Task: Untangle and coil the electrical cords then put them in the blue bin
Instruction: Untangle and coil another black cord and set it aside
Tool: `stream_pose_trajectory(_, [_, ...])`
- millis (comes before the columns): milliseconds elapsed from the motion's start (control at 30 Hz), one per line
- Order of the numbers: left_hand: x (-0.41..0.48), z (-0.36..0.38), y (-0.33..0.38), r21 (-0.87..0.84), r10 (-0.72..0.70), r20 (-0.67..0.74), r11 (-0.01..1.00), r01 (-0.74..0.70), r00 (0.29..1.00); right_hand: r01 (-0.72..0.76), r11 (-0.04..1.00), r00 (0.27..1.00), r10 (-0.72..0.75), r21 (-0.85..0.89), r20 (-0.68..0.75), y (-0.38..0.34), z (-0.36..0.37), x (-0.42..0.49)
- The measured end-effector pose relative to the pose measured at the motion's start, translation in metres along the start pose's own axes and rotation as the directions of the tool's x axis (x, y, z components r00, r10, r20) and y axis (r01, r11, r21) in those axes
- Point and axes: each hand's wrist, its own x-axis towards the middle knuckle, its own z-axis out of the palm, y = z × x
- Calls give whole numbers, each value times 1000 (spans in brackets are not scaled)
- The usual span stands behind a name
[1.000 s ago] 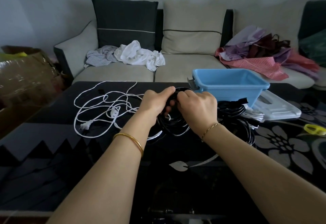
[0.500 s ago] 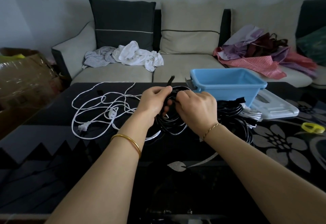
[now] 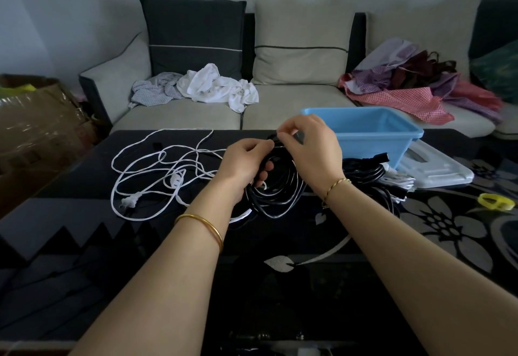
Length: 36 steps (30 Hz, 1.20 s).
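On the dark table (image 3: 84, 215) the left hand (image 3: 244, 165) grips the black coil (image 3: 277, 191), loops hanging down; the right hand (image 3: 311, 154) pinches its loose end (image 3: 274, 137) just above. I judge the bin (image 3: 378, 145), right behind the right hand, nearer that one; the white cord (image 3: 145, 159) sprawls left.

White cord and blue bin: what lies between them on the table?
Head view: the black cord coil, held by left hand and right hand.
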Motion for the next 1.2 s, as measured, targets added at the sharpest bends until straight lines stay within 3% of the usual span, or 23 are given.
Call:
stream_pose_trajectory(333, [2, 3, 0, -5, 8, 13, 1000, -8, 1000, -44, 997, 999, 45, -60, 15, -1, -4, 1])
stream_pose_trajectory(800, [5, -5, 4, -179, -142, 3, 974, 140, 990, 80, 997, 988, -76, -25, 132, -7, -9, -3])
stream_pose_trajectory(933, [9, -7, 5, -219, -156, -12, 964, 149, 988, 105, 985, 987, -86, -140, 139, -9, -11, -3])
stream_pose_trajectory(1067, [10, -9, 5, -238, -152, -33, 961, 140, 988, 169, 927, 945, -55, -336, 323, -14, -13, -4])
stream_pose_trajectory(1200, [12, -9, 2, -238, -121, -49, 965, 106, 992, 226, 900, 916, -66, -372, 396, -19, -10, -8])
